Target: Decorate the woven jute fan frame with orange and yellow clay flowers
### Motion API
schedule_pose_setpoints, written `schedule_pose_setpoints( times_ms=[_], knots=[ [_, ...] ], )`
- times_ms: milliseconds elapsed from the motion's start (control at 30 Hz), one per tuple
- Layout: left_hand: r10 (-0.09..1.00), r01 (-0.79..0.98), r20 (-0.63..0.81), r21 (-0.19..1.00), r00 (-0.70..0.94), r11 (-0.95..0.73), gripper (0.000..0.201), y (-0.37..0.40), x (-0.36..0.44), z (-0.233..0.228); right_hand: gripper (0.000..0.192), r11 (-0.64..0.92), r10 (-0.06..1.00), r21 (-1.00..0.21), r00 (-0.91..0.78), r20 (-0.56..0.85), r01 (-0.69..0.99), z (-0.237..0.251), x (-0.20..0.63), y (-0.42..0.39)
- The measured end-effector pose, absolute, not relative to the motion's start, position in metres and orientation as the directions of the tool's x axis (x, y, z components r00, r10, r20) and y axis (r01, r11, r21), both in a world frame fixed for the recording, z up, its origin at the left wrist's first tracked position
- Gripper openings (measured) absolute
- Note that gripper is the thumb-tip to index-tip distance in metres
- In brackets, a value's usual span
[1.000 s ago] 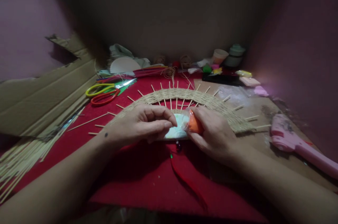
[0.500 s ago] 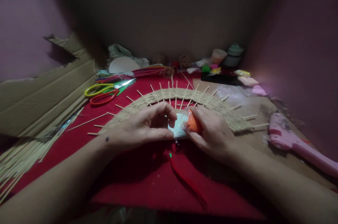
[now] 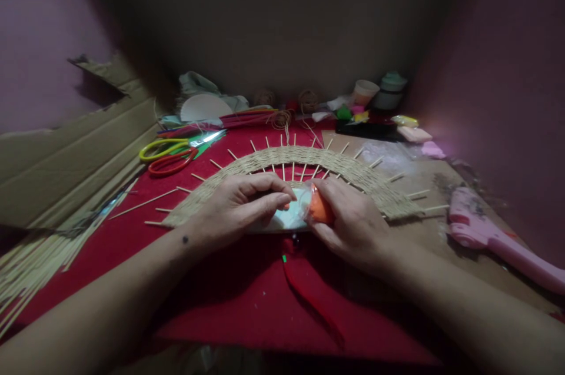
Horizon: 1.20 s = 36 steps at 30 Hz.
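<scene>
My right hand [image 3: 353, 219] is closed around a lump of orange modelling clay [image 3: 320, 208] in clear plastic wrap. My left hand [image 3: 247, 204] is pinched, and a small orange bit of clay [image 3: 286, 206] shows under its fingertips. Beneath both hands lies a pale, whitish-blue flat piece [image 3: 289, 219], partly covered by them. Around it arches a woven fan [image 3: 289, 156] of tan cord on thin sticks. A small dark bead-like thing [image 3: 295, 239] sits just below the pale piece, close to a red strip [image 3: 309, 298] with a green tip.
Scissors [image 3: 170, 154] with yellow and red handles lie at the left, near thin sticks [image 3: 53, 269] and cardboard [image 3: 79, 169]. A pink glue gun [image 3: 481, 234] rests at the right. Cups [image 3: 365, 92], twine [image 3: 308, 99] and coloured clay packs [image 3: 404, 121] line the back of the red tabletop [image 3: 247, 316].
My left thumb and fingers have closed from a wide curl into a pinch, with an orange bit now showing there. My right hand stays on the wrapped clay, nearly still.
</scene>
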<state>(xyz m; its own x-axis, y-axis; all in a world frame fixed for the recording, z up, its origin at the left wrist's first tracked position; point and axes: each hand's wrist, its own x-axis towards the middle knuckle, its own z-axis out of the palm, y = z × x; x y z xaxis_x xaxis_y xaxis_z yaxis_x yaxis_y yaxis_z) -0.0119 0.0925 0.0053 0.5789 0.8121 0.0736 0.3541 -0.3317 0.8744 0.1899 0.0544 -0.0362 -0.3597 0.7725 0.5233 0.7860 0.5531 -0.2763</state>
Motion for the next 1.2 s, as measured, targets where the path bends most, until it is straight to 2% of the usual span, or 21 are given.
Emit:
schedule_pose_setpoints(
  times_ms=[133, 333, 467, 600, 700, 833, 933, 1200],
  knots=[
    [0.814, 0.332, 0.035, 0.902, 0.579, -0.275, 0.019, 0.094, -0.014, 0.003, 0.019, 0.542, 0.775, -0.269, -0.350, 0.526, 0.796, -0.036, 0.191, 0.055],
    [0.806, 0.228, 0.090, 0.935, 0.585, -0.270, 0.008, 0.089, -0.019, 0.010, 0.019, 0.542, 0.758, -0.257, -0.333, 0.561, 0.800, -0.039, 0.194, 0.058],
    [0.776, 0.167, -0.059, 0.984, 0.628, -0.061, 0.013, 0.072, -0.030, 0.018, 0.014, 0.523, 0.765, -0.281, -0.298, 0.571, 0.805, -0.039, 0.195, 0.059],
    [0.717, 0.248, -0.239, 0.964, 0.655, 0.096, 0.025, 0.047, -0.040, 0.013, 0.013, 0.534, 0.756, -0.281, -0.301, 0.581, 0.797, -0.038, 0.195, 0.059],
    [0.737, 0.092, -0.185, 0.982, 0.651, 0.165, 0.031, 0.031, -0.043, 0.003, 0.014, 0.541, 0.744, -0.272, -0.303, 0.595, 0.796, -0.038, 0.195, 0.058],
    [0.734, -0.089, -0.156, 0.955, 0.662, 0.284, 0.027, 0.019, -0.041, -0.006, 0.013, 0.526, 0.746, -0.256, -0.295, 0.597, 0.811, -0.038, 0.195, 0.058],
    [0.735, -0.142, -0.158, 0.934, 0.660, 0.329, 0.024, 0.014, -0.036, -0.008, 0.013, 0.519, 0.744, -0.247, -0.290, 0.602, 0.819, -0.038, 0.195, 0.059],
    [0.749, -0.178, -0.118, 0.936, 0.652, 0.302, 0.015, 0.015, -0.025, -0.015, 0.013, 0.535, 0.718, -0.239, -0.288, 0.634, 0.810, -0.039, 0.195, 0.060]
  ],
)
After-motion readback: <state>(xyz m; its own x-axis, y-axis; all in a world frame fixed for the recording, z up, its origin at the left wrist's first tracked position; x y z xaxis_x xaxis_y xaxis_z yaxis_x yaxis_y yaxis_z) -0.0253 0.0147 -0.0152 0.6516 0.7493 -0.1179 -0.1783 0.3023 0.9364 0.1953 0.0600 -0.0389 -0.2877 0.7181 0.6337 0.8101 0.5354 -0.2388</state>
